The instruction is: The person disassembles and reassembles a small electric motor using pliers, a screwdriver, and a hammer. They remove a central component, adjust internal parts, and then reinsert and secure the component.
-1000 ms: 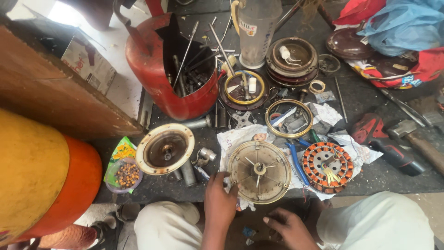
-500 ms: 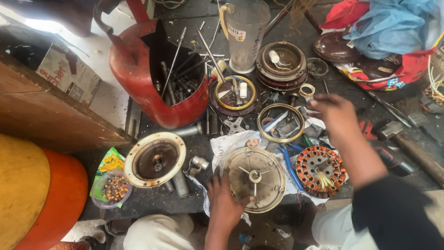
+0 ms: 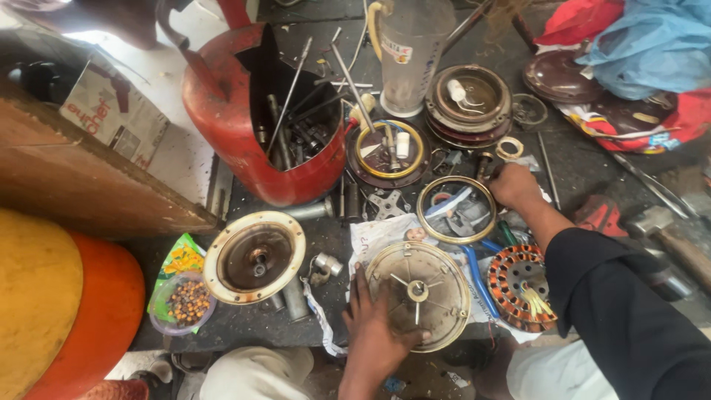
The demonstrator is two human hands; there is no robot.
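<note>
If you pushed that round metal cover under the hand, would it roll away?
Probably not: the round grey metal cover lies flat, so it would likely slide. It looks stiff and fairly heavy. The left hand rests on its rim.

Left hand [image 3: 378, 326] flat on the round metal motor cover [image 3: 419, 294] at 6 o'clock, fingers spread over its near edge. Right hand [image 3: 515, 185] out toward 2 o'clock, resting beside the ring-rimmed dish [image 3: 455, 210] full of bits. Copper-wound stator [image 3: 521, 285] at 4 o'clock, just right of the cover. Second cover [image 3: 254, 257] lying at 8 o'clock, cut-open red cylinder [image 3: 252, 141] stuffed with rods at 11.
</note>
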